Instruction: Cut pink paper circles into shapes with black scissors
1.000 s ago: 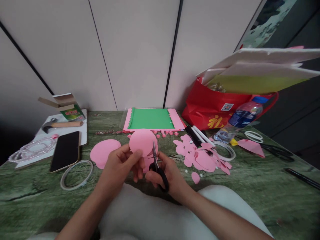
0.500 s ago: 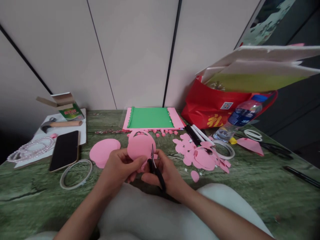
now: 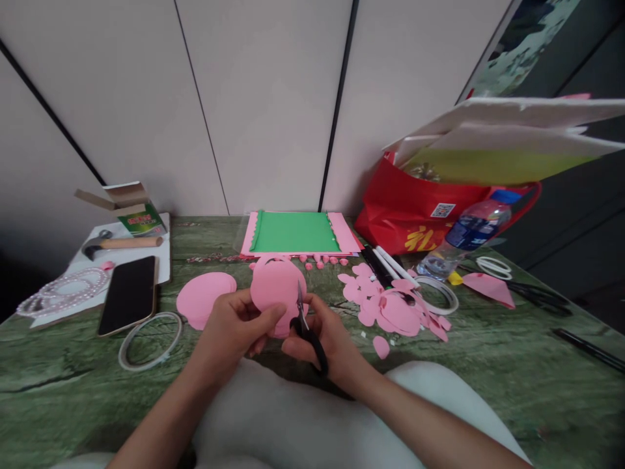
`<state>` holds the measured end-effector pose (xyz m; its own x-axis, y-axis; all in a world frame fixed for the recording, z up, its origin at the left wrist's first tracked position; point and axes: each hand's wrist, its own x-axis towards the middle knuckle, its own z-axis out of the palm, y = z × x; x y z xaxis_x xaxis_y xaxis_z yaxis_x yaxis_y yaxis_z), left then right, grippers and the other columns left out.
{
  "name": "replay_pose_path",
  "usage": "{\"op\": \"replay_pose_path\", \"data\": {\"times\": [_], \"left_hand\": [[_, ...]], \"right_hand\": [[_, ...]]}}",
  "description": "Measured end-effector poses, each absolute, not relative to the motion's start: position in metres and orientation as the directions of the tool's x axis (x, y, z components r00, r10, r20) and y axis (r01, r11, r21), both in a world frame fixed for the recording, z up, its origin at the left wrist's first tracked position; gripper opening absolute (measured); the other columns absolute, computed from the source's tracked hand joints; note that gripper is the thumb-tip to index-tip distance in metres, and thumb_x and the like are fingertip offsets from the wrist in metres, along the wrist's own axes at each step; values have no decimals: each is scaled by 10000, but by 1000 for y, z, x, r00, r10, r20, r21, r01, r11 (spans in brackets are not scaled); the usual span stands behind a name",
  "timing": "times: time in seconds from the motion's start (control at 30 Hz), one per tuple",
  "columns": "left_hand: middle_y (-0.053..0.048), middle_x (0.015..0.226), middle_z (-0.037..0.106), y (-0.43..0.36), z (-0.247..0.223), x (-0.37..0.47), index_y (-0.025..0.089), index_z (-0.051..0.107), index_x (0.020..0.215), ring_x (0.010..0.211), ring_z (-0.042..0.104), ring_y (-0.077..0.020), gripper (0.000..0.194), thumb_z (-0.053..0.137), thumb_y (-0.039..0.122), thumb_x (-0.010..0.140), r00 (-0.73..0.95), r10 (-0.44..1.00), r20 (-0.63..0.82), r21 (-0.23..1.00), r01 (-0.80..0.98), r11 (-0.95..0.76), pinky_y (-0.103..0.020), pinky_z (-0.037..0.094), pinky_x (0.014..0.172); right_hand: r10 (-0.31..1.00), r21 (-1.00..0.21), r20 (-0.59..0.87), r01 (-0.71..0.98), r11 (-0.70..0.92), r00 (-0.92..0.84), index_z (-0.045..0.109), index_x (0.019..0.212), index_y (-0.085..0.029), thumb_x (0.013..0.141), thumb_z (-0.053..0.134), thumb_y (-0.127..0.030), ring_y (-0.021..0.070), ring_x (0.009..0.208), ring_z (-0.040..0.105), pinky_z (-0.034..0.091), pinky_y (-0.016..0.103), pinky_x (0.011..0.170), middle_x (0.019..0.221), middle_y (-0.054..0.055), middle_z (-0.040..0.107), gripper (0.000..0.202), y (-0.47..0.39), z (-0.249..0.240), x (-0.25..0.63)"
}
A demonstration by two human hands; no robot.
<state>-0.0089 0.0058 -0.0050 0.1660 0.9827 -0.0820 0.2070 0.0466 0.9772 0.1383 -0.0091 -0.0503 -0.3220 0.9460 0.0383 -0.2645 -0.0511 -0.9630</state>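
Observation:
My left hand [image 3: 243,324] pinches a round piece of pink paper [image 3: 275,286], thumb on its near face. Black-handled scissors [image 3: 312,342] are in my right hand [image 3: 334,339], their blades pointing up along the right edge of the paper. A cut strip curls above the round piece, partly hidden behind it. To the left of my left hand lies a stack of pink paper circles [image 3: 202,296]. Right of my right hand is a pile of pink scraps [image 3: 390,306], with one small petal-shaped piece [image 3: 381,346] nearer me.
Behind my hands lies a green sheet [image 3: 295,231] on pink paper. Left are a phone [image 3: 129,293], a tape roll [image 3: 150,342], a hammer [image 3: 122,243] and beads [image 3: 63,293]. Right stand a red bag [image 3: 400,208] and a water bottle [image 3: 469,234], near another tape roll [image 3: 452,301].
The scissors have shifted slightly down and right, and their blades look closer together. The paper has turned a little, with less of the curled strip showing above it. The view has moved slightly.

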Motion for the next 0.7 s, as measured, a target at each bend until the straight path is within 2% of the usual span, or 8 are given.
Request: {"op": "replay_pose_path", "data": {"times": [0.2, 0.47, 0.57, 0.7], "left_hand": [[73, 396, 447, 6, -5, -9, 138, 533, 585, 311, 347, -25, 241, 639, 333, 679, 154, 986, -65, 982, 186, 36, -136, 245, 311], [48, 400, 495, 6, -3, -5, 148, 533, 540, 313, 412, -58, 272, 635, 359, 677, 177, 980, -89, 992, 104, 71, -164, 302, 318], [52, 378, 457, 6, -3, -6, 139, 521, 494, 313, 363, -40, 309, 652, 364, 660, 139, 987, -79, 989, 136, 60, -158, 258, 322], [67, 361, 410, 6, -5, -7, 130, 547, 514, 321, 301, -28, 286, 662, 360, 638, 133, 986, -96, 979, 192, 69, -160, 200, 332]], "right_hand": [[955, -983, -28, -164, -80, -297, 386, 965, -197, 587, 733, -300, 51, 376, 382, 263, 145, 361, 485, -111, 497, 523, -9, -51, 138], [946, -987, -33, -136, -80, -321, 400, 962, -197, 595, 714, -343, 68, 340, 398, 287, 157, 340, 461, -96, 520, 505, -9, -54, 138], [940, -986, -30, -143, -83, -341, 395, 990, -199, 594, 728, -329, 70, 348, 404, 292, 157, 349, 449, -104, 509, 533, -10, -56, 137], [940, -977, -2, -198, -74, -341, 389, 1007, -194, 592, 740, -276, 63, 424, 407, 299, 160, 396, 535, -89, 514, 550, -10, -55, 136]]}}
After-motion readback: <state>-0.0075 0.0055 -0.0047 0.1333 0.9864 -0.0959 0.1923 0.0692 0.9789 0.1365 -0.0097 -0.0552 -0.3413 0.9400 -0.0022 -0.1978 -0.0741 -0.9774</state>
